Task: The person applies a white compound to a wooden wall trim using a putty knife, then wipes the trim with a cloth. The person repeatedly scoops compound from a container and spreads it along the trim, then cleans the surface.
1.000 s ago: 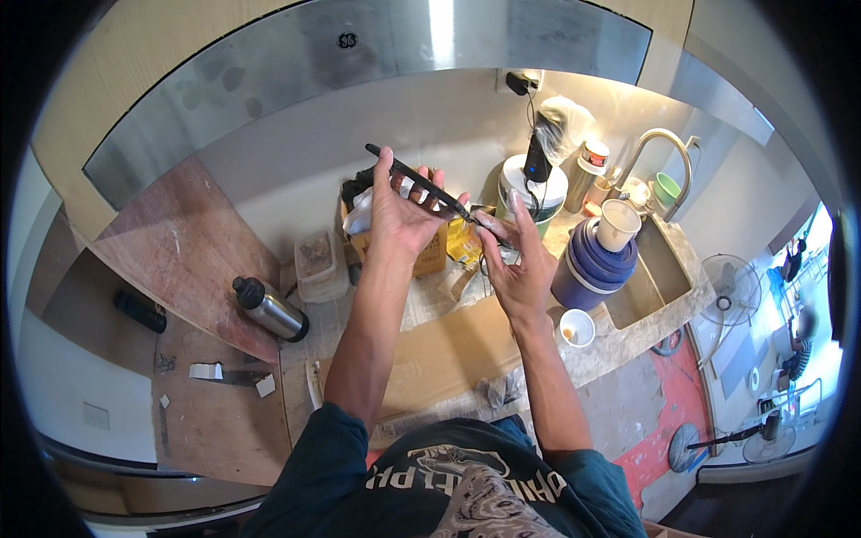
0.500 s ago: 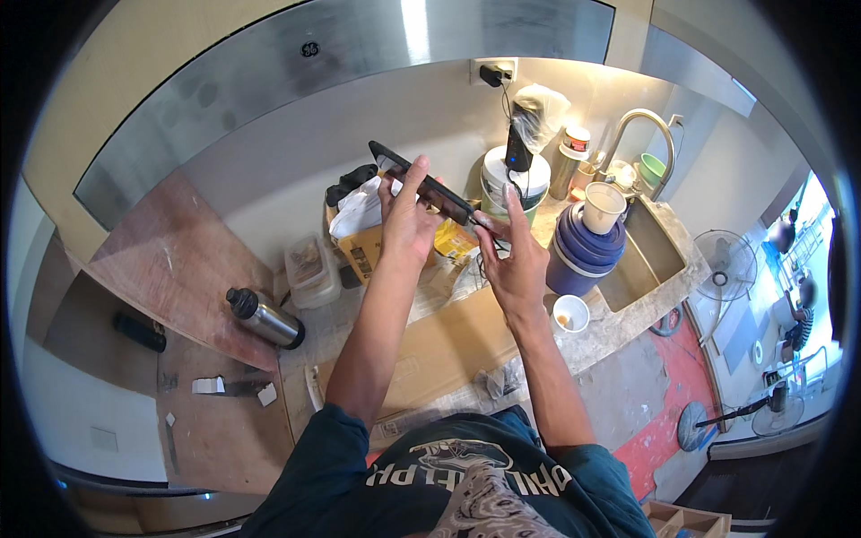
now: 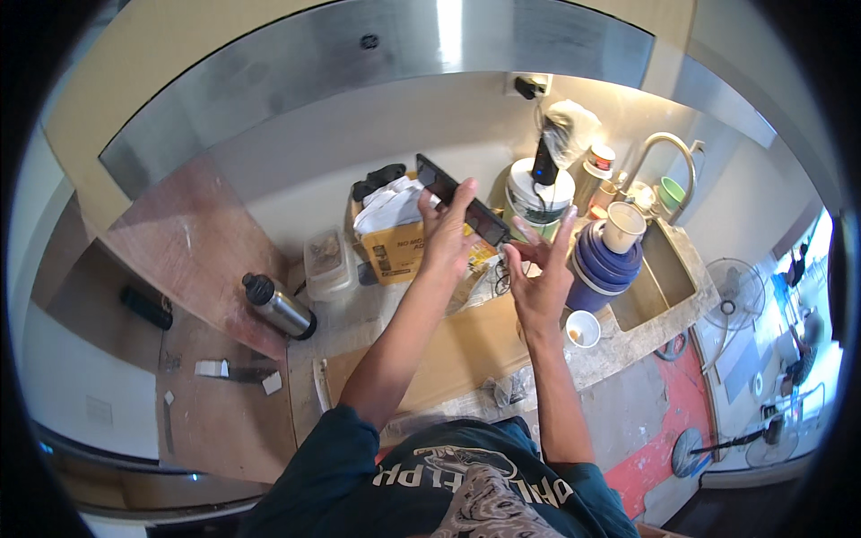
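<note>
My left hand (image 3: 448,229) grips a black smartphone (image 3: 438,179) by its middle. The phone is tilted, its upper end to the left and its lower end near my right hand (image 3: 542,273). The right hand has its fingers spread, the thumb tip close by the phone's lower end. A thin dark cable (image 3: 500,280) hangs loosely below, by that thumb; whether it touches the hand is hard to make out. Behind the hands stands a cardboard box (image 3: 391,255) with white cloth in it.
A flat cardboard sheet (image 3: 430,345) covers the counter. On the right are a purple jug (image 3: 596,269), a white cup (image 3: 583,329) and a sink (image 3: 668,278). A steel bottle (image 3: 280,307) and a plastic container (image 3: 327,264) are at left. A white bucket (image 3: 538,193) stands behind.
The view has shifted, so the surroundings appear farther right and lower. The right hand's fingers have spread from their pinch at the phone's end, and the cable now hangs lower.
</note>
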`<state>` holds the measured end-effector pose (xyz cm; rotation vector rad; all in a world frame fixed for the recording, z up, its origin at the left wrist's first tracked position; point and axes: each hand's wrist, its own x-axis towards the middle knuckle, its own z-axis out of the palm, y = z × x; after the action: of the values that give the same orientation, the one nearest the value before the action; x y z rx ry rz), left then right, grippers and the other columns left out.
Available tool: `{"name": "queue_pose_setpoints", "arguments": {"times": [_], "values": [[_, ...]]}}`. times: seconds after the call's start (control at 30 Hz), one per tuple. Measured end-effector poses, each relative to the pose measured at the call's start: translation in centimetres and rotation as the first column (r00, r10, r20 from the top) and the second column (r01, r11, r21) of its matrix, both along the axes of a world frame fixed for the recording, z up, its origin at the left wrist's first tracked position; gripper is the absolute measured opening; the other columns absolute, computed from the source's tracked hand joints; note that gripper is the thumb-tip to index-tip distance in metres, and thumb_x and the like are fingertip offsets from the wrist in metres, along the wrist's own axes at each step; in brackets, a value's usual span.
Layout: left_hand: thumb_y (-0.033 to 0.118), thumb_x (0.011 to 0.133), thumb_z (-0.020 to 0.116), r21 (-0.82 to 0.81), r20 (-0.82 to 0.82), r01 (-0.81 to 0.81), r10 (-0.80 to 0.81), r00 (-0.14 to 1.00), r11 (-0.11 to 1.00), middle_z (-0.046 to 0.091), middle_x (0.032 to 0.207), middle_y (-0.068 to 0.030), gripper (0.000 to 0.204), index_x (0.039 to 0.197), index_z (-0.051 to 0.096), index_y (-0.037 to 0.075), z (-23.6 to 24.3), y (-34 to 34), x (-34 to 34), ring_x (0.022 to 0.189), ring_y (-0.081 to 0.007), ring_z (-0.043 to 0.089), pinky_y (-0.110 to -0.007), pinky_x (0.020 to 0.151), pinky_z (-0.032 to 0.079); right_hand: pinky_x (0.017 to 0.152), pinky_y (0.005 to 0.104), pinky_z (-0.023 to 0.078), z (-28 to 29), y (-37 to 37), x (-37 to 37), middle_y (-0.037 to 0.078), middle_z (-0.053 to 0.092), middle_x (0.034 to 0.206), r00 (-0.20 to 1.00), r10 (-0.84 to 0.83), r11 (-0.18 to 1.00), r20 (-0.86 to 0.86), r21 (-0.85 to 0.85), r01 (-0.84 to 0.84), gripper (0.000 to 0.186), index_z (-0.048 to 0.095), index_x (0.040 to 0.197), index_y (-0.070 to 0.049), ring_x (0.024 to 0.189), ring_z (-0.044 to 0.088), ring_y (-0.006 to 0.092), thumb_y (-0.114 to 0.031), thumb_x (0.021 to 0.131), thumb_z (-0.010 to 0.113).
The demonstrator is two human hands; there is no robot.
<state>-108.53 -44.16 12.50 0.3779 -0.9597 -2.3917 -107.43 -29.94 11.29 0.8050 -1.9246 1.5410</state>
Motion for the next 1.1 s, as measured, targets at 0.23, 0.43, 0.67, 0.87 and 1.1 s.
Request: {"name": "queue_pose_setpoints", "arguments": {"times": [0.23, 0.43, 0.67, 0.87, 1.1], "values": [[0.024, 0.072, 0.083, -0.625, 0.05, 0.008, 0.03, 0.998, 0.78, 0.06, 0.105, -0.0121, 0.069, 0.123, 0.042, 0.003, 3.5, -5.9, -1.6, 0.091, -0.0203, 0.062, -0.036, 0.067, 0.055, 0.087, 0.0332, 0.053, -2.3, 3.7, 0.3, 0.021, 0.058, 0.126, 0.99, 0.029, 0.998, 0.137, -0.053, -0.022, 0.086, 0.016, 0.148, -0.002, 0.102, 0.065, 0.0253, -0.002, 0.081, 0.07], [0.048, 0.067, 0.075, -0.929, 0.365, 0.336, 0.532, 0.764, 0.156, 0.045, 0.125, -0.0327, 0.097, 0.129, 0.032, -0.012, 2.8, -11.8, -4.8, 0.117, -0.0412, 0.051, -0.043, 0.096, 0.046, 0.09, 0.0341, 0.051, -6.6, 8.2, 2.4, 0.021, 0.057, 0.128, 0.949, -0.033, 0.998, 0.312, -0.032, 0.045, 0.057, 0.036, 0.139, 0.002, 0.109, 0.062, 0.0252, -0.001, 0.088, 0.061], [0.046, 0.066, 0.073, -0.873, 0.365, 0.485, 0.588, 0.722, -0.054, 0.043, 0.125, -0.0341, 0.102, 0.133, 0.025, -0.014, 1.9, -8.4, -7.0, 0.117, -0.0436, 0.05, -0.045, 0.097, 0.046, 0.09, 0.0346, 0.051, -10.3, 10.5, 5.4, 0.02, 0.058, 0.127, 0.901, -0.011, 1.0, 0.434, 0.003, 0.011, 0.057, 0.036, 0.139, 0.003, 0.108, 0.063, 0.0249, 0.0, 0.087, 0.06], [0.05, 0.067, 0.071, -0.825, 0.489, 0.554, 0.631, 0.603, 0.11, 0.035, 0.136, -0.0356, 0.114, 0.139, 0.013, -0.017, -0.6, -7.4, -12.0, 0.125, -0.0418, 0.044, -0.043, 0.103, 0.041, 0.091, 0.0347, 0.05, -11.6, 12.1, 6.9, 0.02, 0.058, 0.126, 0.857, -0.001, 0.999, 0.515, -0.035, 0.022, 0.055, 0.038, 0.137, 0.004, 0.113, 0.06, 0.027, 0.0, 0.087, 0.06], [0.057, 0.065, 0.073, -0.679, 0.582, 0.72, 0.705, 0.405, 0.146, 0.037, 0.139, -0.0304, 0.12, 0.137, 0.015, -0.019, -3.9, -10.7, -14.0, 0.123, -0.0335, 0.05, -0.036, 0.099, 0.045, 0.091, 0.0355, 0.05, -13.6, 13.8, 8.0, 0.021, 0.059, 0.124, 0.828, 0.006, 1.0, 0.56, -0.015, 0.003, 0.054, 0.039, 0.136, 0.006, 0.113, 0.06, 0.0277, 0.002, 0.086, 0.061]]}}
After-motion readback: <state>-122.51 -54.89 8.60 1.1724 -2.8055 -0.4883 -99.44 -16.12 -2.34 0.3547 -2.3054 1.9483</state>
